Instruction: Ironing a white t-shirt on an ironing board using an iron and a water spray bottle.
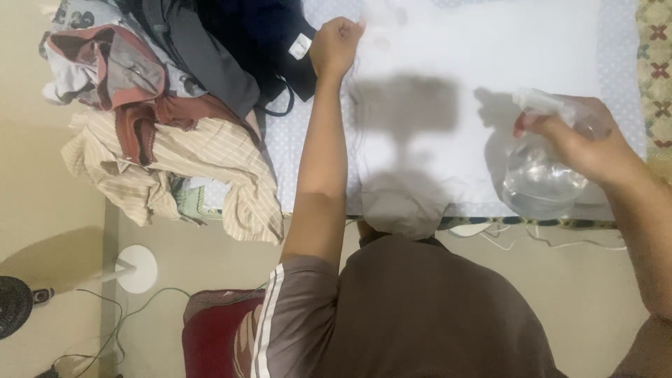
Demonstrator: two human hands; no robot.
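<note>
Nearest to the camera is my own brown short-sleeved shirt with white stripes on the sleeve, which fills the bottom of the view. At the far left, on the beige floor, stand a round white lamp base and part of a black fan, with thin cables near them. Beside my body there is a dark red cushion.

Above these, a heap of crumpled clothes lies on the left end of the dotted light blue table cover: a striped beige shirt, a reddish-brown piece, grey and dark navy garments. The striped shirt hangs over the table edge.

My left hand is closed in a fist, and it pinches the upper left corner of the flat white cloth that is spread over the middle of the table. The shadow of my head falls on this cloth.

At the right, my right hand is gripping a clear plastic spray bottle with a white nozzle, fingers wrapped around its neck. The bottle is above the lower right part of the white cloth, nozzle pointing to the left. At the far right edge a patterned cream and red textile is partly visible.
</note>
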